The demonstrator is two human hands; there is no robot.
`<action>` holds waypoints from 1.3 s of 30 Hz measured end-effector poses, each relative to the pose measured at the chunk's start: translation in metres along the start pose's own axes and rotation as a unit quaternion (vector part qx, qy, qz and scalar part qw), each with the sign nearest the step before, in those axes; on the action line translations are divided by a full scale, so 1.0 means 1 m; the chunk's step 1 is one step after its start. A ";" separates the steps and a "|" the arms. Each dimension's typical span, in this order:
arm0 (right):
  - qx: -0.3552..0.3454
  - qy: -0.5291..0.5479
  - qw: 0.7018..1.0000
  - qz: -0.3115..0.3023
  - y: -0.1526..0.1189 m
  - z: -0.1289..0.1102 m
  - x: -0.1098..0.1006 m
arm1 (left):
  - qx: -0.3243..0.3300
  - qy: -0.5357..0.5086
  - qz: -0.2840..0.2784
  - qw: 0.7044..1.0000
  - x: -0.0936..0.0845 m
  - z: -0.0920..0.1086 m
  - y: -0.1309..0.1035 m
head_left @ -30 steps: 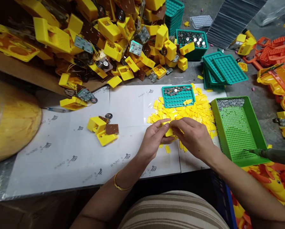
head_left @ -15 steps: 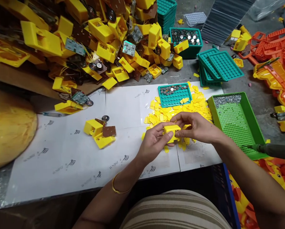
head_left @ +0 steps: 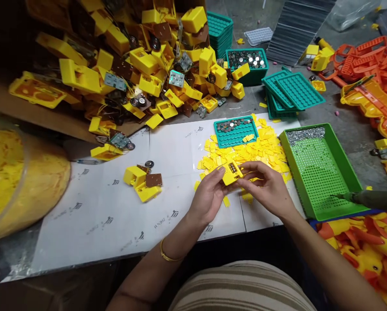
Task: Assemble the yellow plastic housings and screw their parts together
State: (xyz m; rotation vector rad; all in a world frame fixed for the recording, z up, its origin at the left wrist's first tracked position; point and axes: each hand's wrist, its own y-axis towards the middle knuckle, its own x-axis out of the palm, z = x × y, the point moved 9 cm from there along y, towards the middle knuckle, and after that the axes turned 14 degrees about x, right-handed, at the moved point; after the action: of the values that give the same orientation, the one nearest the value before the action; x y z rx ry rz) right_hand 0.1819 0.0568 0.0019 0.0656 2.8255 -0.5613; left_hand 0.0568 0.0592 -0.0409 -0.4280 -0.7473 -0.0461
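A small yellow plastic battery box is held over a spread of flat yellow plastic covers. Its upper face shows an open compartment with dark slots and metal inside. My left hand grips the box from the left, thumb on top. At the right edge of the box, the fingertips and thumb of my right hand pinch it. Just behind stands a teal tray with button cells in its rear rows and a few yellow covers on it. Another yellow box assembly, with speaker and brown piece, lies to the left.
A big pile of yellow boxes with wiring fills the back left. On the right are a green perforated basket with screws and a dark screwdriver over it. A yellow-filled tub stands at left, stacked teal trays at back right.
The box has been turned, so its slotted compartment now faces up instead of a plain yellow side. Both hands still hold it. The whole view has shifted slightly.
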 end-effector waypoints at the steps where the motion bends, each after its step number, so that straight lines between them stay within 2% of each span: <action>1: 0.003 0.005 1.000 -0.004 -0.001 0.003 0.001 | 0.007 0.004 -0.003 1.000 0.002 0.000 -0.002; 4: 0.000 0.008 0.999 -0.033 -0.003 0.005 0.002 | 0.037 0.040 -0.011 0.998 0.004 0.002 -0.010; 7: -0.043 -0.055 0.996 -0.052 -0.008 -0.004 0.002 | 0.056 0.093 -0.022 0.994 0.007 0.004 -0.019; 10: -0.111 -0.146 0.983 -0.029 -0.017 -0.017 -0.005 | 0.041 0.126 -0.018 0.991 0.006 0.004 -0.025; 13: -0.145 -0.183 0.972 -0.003 -0.024 -0.018 -0.018 | 0.017 0.120 0.006 0.993 0.000 0.007 -0.028; 16: -0.143 -0.243 0.959 0.036 -0.033 -0.005 -0.031 | 0.028 0.106 0.052 0.993 -0.013 0.014 -0.030; 19: -0.131 -0.353 0.926 0.015 -0.042 0.018 -0.018 | 0.029 0.104 0.092 0.990 -0.026 0.013 -0.034; 21: -0.129 -0.414 0.901 0.014 -0.047 0.032 -0.007 | 0.027 0.106 0.101 0.989 -0.030 0.009 -0.037; 23: -0.142 -0.452 0.880 0.039 -0.054 0.040 -0.002 | 0.025 0.106 0.098 0.989 -0.031 0.006 -0.040; 26: -0.196 -0.455 0.867 0.059 -0.076 0.044 -0.001 | 0.015 0.105 0.095 0.990 -0.032 0.002 -0.043; 31: -0.243 -0.437 0.865 0.051 -0.111 0.057 -0.007 | -0.012 0.087 0.084 0.993 -0.028 -0.011 -0.045; 35: -0.285 -0.400 0.868 0.074 -0.120 0.062 -0.012 | -0.039 0.054 0.079 0.995 -0.020 -0.027 -0.046; 37: -0.280 -0.360 0.888 0.056 -0.119 0.062 -0.015 | -0.056 0.056 0.074 0.994 -0.017 -0.034 -0.048; 39: -0.225 -0.266 0.937 0.039 -0.111 0.059 -0.023 | -0.069 0.065 0.063 0.993 -0.014 -0.040 -0.050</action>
State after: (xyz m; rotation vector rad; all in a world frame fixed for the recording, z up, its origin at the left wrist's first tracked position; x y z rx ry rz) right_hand 0.2083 -0.0676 -0.0034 -0.0539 2.3317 0.0926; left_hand 0.0624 -0.0039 -0.0579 -0.5973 -0.5887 -0.0067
